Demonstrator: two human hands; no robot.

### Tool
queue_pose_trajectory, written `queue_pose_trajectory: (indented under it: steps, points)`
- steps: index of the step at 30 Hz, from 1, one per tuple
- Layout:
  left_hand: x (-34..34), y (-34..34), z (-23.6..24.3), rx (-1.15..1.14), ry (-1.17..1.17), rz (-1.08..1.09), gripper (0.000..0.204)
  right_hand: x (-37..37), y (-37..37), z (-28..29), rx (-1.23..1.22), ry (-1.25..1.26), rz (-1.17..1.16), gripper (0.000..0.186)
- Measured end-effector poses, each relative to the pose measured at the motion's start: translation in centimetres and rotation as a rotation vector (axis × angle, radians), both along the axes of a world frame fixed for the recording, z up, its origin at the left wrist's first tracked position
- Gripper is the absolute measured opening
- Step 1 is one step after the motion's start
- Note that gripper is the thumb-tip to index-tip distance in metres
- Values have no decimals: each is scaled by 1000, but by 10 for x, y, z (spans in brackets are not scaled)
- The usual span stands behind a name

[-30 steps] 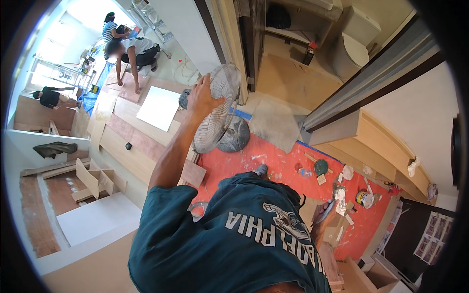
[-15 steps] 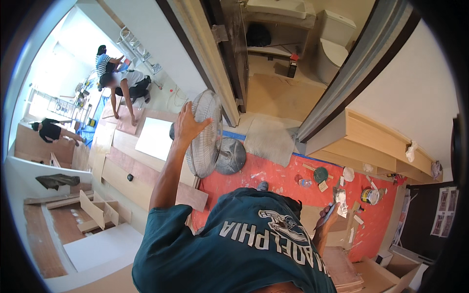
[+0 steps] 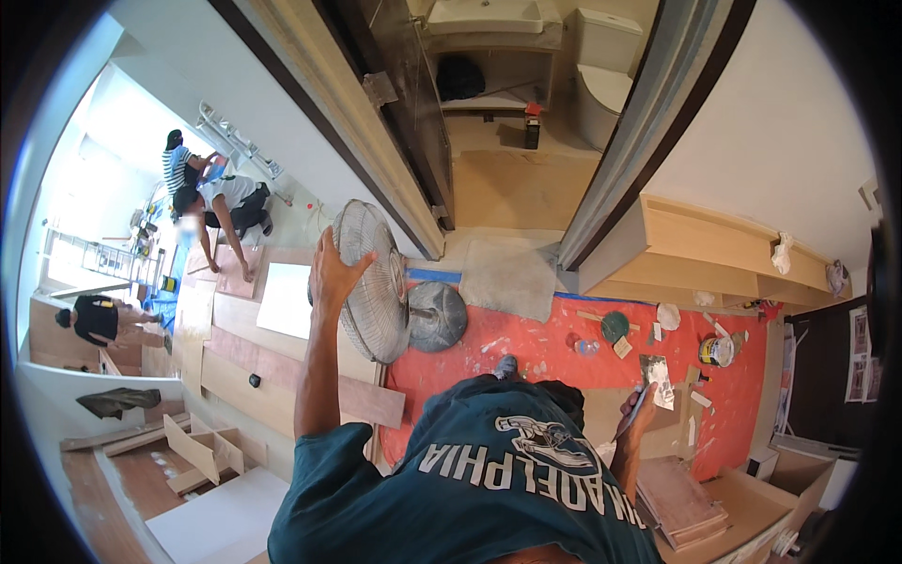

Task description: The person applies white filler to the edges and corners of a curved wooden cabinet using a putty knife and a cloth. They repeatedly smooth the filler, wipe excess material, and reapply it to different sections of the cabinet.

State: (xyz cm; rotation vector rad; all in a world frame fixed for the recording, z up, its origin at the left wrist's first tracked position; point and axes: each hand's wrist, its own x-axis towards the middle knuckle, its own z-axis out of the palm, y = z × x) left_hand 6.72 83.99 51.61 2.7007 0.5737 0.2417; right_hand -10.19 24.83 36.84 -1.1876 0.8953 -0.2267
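My left hand (image 3: 334, 266) is at the grey mesh guard of a standing fan (image 3: 369, 305), fingers spread apart along its left side; whether they touch it is unclear. The fan's round base (image 3: 442, 329) rests beside a red floor covering (image 3: 493, 329). My right hand (image 3: 629, 412) grips a flat metal putty tool (image 3: 658, 376) smeared with pale compound, to the right of my dark green shirt. A plastered bucket (image 3: 714, 352) and small scraps lie on the red covering to the right.
A bathroom doorway with a mat (image 3: 507, 277) is ahead. A wooden shelf unit (image 3: 686, 235) lines the right wall. At left, co-workers (image 3: 230, 202) work among laid boards (image 3: 225, 357). Cut wood pieces (image 3: 193, 446) lie lower left, stacked boards (image 3: 681, 498) lower right.
The view has turned, so the doorway appears farther left. The fan and my left hand sit lower and further left in the picture; my right hand still holds the putty tool.
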Motion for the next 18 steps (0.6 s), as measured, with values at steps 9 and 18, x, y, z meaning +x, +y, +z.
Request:
queue_pose_trajectory:
  steps: [9,18]
  points:
    - [25,-77,16,-113,-433,-217,73,-12,-20,-3,-72,94,-102,44]
    - [-10,-304,-62,-834,182,-689,15,-24,-11,44,-50,124,-256,45]
